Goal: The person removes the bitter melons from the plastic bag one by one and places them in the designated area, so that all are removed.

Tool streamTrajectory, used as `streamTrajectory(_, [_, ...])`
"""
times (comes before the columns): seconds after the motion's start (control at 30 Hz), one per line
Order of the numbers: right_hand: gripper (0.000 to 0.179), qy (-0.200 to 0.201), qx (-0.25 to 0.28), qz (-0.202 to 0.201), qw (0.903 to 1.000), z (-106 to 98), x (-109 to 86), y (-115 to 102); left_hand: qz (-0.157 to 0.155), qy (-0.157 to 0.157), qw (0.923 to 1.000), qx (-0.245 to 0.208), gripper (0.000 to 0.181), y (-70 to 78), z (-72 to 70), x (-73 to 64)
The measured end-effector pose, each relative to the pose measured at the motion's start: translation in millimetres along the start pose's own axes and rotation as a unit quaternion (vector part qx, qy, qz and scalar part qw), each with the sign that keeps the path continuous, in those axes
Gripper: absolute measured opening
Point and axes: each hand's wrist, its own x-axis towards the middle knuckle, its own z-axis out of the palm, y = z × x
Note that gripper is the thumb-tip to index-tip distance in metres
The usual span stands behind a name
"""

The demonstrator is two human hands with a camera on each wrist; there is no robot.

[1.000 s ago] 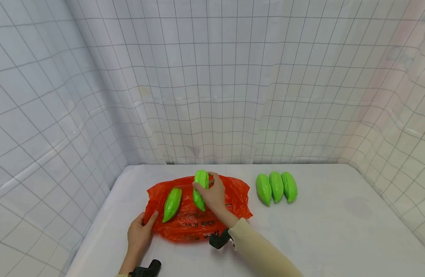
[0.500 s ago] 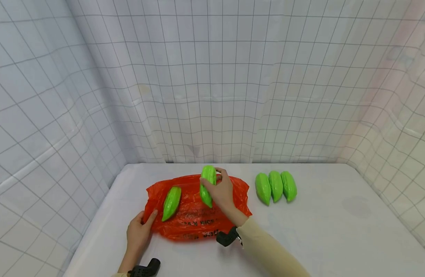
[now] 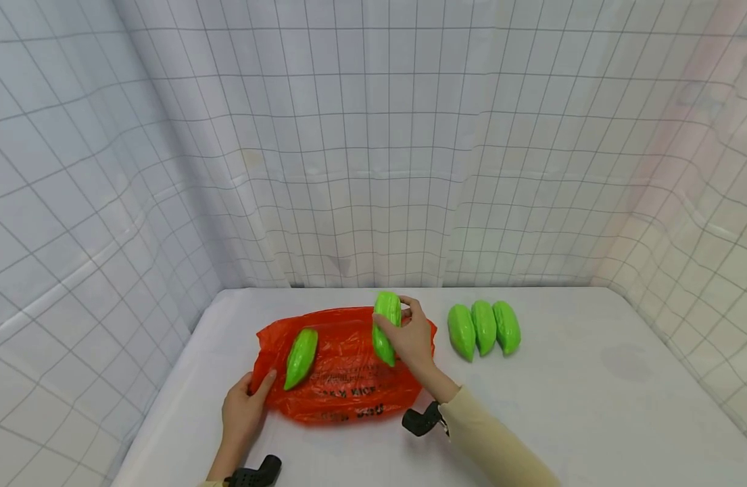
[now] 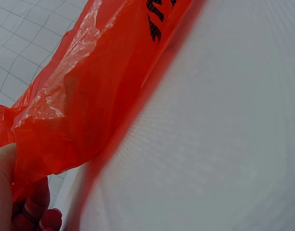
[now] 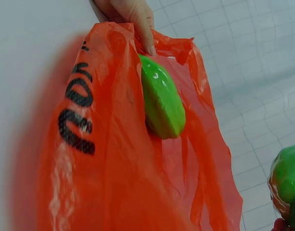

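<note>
My left hand (image 3: 242, 411) pinches the left edge of a red plastic bag (image 3: 343, 387) printed with black letters. In the left wrist view, the thumb and curled fingers grip the thin red film (image 4: 97, 91). One glossy green, ridged pod-shaped fruit (image 3: 301, 358) lies at the bag's left part; the right wrist view shows this fruit (image 5: 164, 103) between folds of film. With thumb and fingers, my right hand (image 3: 414, 341) holds a similar green fruit (image 3: 385, 326) upright over the bag's right part, its pointed end down. Its lower side (image 5: 288, 180) shows at the right wrist view's edge.
Three more green fruits (image 3: 484, 330) lie side by side on the white table (image 3: 562, 406), right of the bag. White curtains (image 3: 361, 169) with a grid pattern close off the back and both sides. Black wrist devices (image 3: 423, 418) sit on both wrists.
My right hand has carried the green fruit rightward across the bag, from near its middle to its right part. The left hand stays at the bag's left edge.
</note>
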Motion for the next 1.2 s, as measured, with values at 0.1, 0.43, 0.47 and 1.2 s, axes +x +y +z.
streamTrajectory(0.1, [0.06,0.002,-0.009,0.001,1.0,-8.7,1.0,1.2,0.0,-0.001,1.0,-0.001,0.048,0.5,-0.4,-0.1])
streamTrajectory(0.43, [0.062,-0.007,-0.034,0.018,0.9992,-43.8,9.0,3.1,0.0,0.003,1.0,-0.001,0.045,-0.6,0.3,1.1])
streamTrajectory(0.47, [0.062,-0.006,-0.039,0.023,0.999,-47.2,9.6,3.2,0.0,0.003,1.0,-0.001,0.046,-0.7,0.3,1.3])
streamTrajectory(1.2, [0.071,-0.059,-0.161,0.066,0.9829,-111.8,17.5,9.2,0.003,0.002,1.0,0.004,0.046,-3.7,1.5,2.3])
